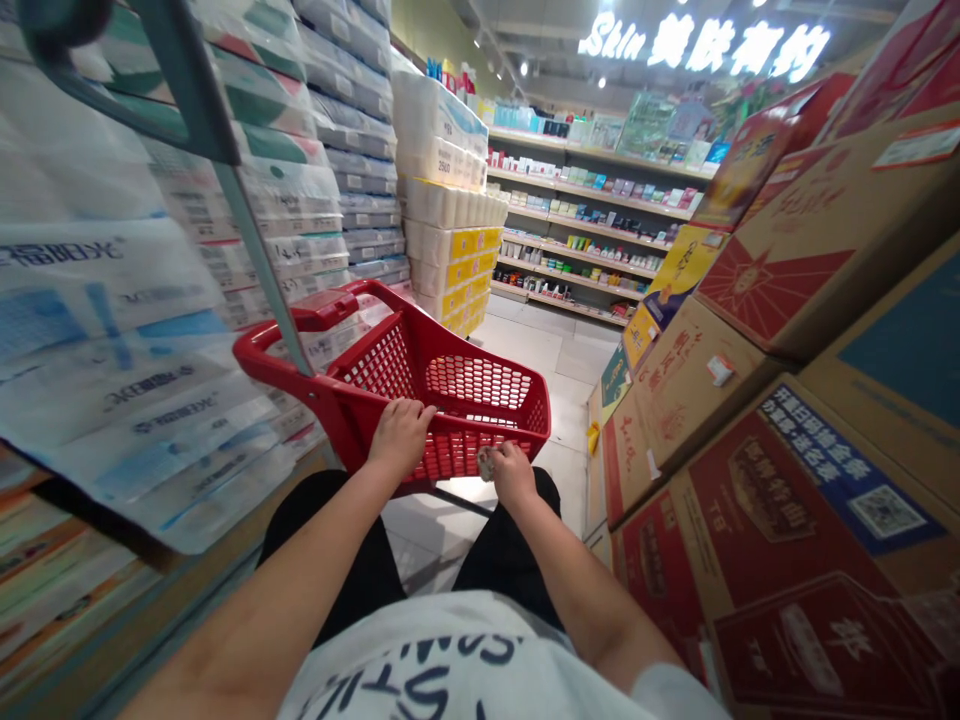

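Note:
A red plastic shopping basket with perforated walls and a tall grey handle stands in front of my knees. My left hand grips its near rim, fingers curled over the edge. Against the near wall, toward the right end, my right hand pinches a small crumpled, greyish patterned cloth. The cloth is partly covered by my fingers. No goods show inside the visible part of the basket.
Stacked packs of tissue and toilet rolls line the left side. Cardboard boxes rise close on the right. Pale floor tiles run between them toward shelves of small packaged goods.

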A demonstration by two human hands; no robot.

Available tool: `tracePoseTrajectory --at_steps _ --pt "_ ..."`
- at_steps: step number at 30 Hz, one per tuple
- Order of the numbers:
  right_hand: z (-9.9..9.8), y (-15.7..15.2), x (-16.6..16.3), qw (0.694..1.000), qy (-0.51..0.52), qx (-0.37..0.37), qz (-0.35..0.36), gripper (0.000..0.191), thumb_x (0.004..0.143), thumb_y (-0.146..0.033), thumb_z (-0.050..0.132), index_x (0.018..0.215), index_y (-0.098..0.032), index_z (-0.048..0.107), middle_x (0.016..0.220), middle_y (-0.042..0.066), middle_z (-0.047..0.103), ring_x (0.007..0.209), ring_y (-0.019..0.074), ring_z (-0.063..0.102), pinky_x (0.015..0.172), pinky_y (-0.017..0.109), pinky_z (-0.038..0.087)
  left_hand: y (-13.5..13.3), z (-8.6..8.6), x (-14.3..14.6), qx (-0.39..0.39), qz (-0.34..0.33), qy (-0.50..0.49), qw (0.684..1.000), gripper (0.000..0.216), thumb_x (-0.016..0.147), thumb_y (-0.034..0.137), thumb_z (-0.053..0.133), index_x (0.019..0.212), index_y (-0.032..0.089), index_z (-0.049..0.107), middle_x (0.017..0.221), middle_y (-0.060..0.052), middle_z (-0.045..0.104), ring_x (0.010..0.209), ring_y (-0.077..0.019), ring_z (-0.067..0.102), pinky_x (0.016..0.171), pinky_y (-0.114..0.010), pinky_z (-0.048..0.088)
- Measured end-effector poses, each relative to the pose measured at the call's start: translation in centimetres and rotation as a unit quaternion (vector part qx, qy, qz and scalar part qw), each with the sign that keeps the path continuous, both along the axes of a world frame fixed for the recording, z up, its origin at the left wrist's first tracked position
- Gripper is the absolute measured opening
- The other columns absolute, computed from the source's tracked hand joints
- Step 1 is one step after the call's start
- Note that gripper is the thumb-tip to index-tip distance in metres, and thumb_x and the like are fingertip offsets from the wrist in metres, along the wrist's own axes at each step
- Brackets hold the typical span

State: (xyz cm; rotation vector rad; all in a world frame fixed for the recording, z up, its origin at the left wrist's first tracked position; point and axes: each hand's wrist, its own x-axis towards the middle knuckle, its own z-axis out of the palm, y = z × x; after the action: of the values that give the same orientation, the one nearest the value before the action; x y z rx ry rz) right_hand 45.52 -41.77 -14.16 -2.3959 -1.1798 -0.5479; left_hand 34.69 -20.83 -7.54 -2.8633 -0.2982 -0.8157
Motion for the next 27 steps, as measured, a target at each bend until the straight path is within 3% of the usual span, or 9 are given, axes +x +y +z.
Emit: tracePoseTrajectory --at_steps 4,9,14,17,22,27 --pt "0.2 -0.1 0.1 0.997 -0.033 0.067 0.005 0.032 0.087 -0.01 0.052 0.111 -0.024 0.068 0.108 0.006 0.062 0.096 0.0198 0.053 0.086 0.03 0.044 -0.5 0.5 0.0 -0.013 0.009 0.005 1.0 0.047 0.084 0.013 0.043 0.126 0.026 0.062 0.105 -0.013 0.061 0.107 -0.0276 0.05 0.104 -0.046 0.032" --pt "0.4 -0.5 0.4 0.999 -0.028 0.026 -0.002 0.023 0.086 -0.012 0.054 0.097 -0.023 0.071 0.096 0.006 0.062 0.086 0.0184 0.053 0.078 0.028 0.043 -1.5 -0.1 0.5 -0.016 0.04 0.008 0.999 0.041 0.084 0.013 0.043 0.12 0.02 0.064 0.114 -0.015 0.06 0.115 -0.0295 0.046 0.113 -0.05 0.021" --pt "-0.1 -0.9 0.8 0.999 -0.022 0.038 -0.017 0.028 0.085 -0.011 0.053 0.104 -0.022 0.07 0.102 0.006 0.062 0.089 0.0192 0.054 0.081 0.029 0.043 -2.3 -0.8 0.8 -0.029 0.036 0.005 0.999 0.042 0.083 0.012 0.042 0.122 0.016 0.058 0.124 -0.013 0.058 0.127 -0.0307 0.038 0.118 -0.056 0.005" --pt "-0.7 -1.2 1.0 0.999 0.004 0.04 -0.002 0.027 0.081 -0.009 0.054 0.095 -0.023 0.072 0.093 0.006 0.063 0.083 0.0184 0.055 0.076 0.027 0.044 -2.2 -0.9 0.8 -0.025 0.034 0.011 0.999 0.043 0.082 0.014 0.044 0.123 0.014 0.057 0.123 -0.014 0.059 0.126 -0.0309 0.04 0.119 -0.055 0.007" --pt "-1.7 -2.1 1.5 0.993 0.046 0.11 -0.01 0.04 0.077 -0.007 0.05 0.11 -0.021 0.069 0.108 0.008 0.061 0.098 0.0209 0.054 0.083 0.029 0.046 -2.1 -0.8 0.7 -0.016 0.037 0.014 0.999 0.043 0.083 0.016 0.044 0.124 0.013 0.056 0.123 -0.014 0.059 0.125 -0.0306 0.041 0.118 -0.055 0.01" --pt "-2.5 -3.0 2.3 0.99 0.07 0.125 -0.002 0.038 0.074 -0.007 0.05 0.103 -0.02 0.07 0.1 0.006 0.061 0.093 0.0197 0.056 0.08 0.027 0.047 -2.2 -0.6 0.5 -0.022 0.036 0.014 0.999 0.044 0.082 0.018 0.048 0.124 0.014 0.055 0.123 -0.013 0.059 0.125 -0.0305 0.04 0.119 -0.054 0.009"
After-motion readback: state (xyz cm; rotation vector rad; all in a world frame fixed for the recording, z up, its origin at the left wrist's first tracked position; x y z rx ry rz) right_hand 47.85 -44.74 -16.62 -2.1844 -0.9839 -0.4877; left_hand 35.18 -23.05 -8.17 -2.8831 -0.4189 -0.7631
